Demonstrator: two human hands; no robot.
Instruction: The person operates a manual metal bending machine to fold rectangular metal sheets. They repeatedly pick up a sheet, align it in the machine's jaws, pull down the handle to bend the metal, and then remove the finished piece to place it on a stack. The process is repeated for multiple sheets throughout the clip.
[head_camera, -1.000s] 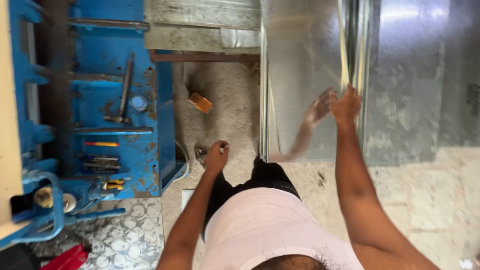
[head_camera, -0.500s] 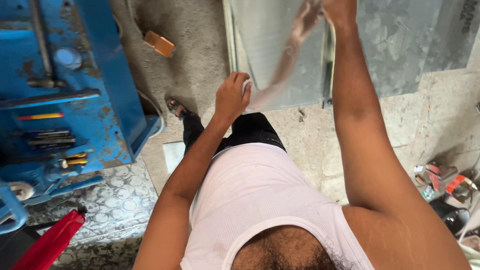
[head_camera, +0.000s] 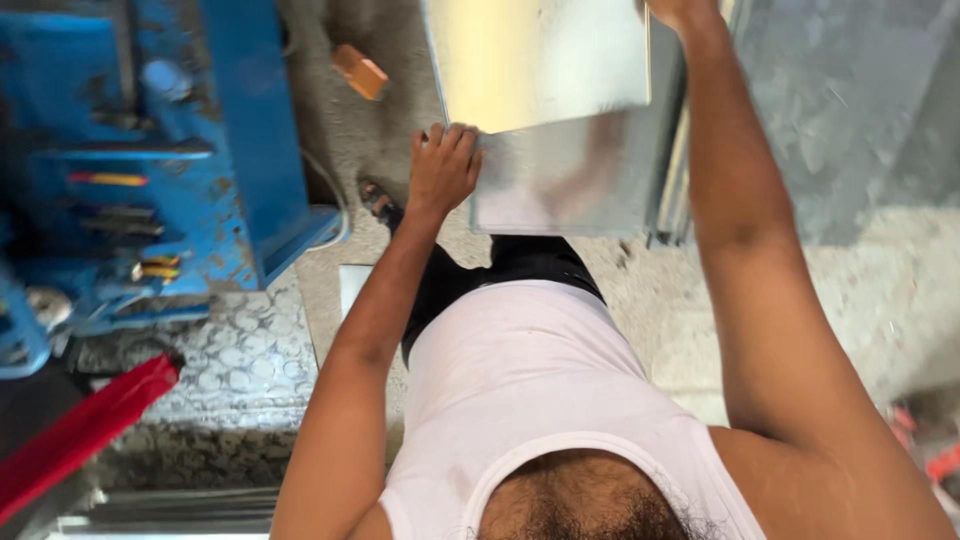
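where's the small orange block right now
In the head view the small orange block lies on the concrete floor at upper left, between the blue machine and the metal sheet.

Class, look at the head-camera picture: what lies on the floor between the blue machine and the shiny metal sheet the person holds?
In the head view, between the blue machine and the metal sheet lies grey floor bearing one small orange-brown block.

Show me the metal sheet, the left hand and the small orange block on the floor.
metal sheet (head_camera: 545, 60), head view, on its shiny upper face.
left hand (head_camera: 443, 168), head view, on the back of the hand gripping the sheet's corner.
orange block (head_camera: 359, 71), head view, on its top face.
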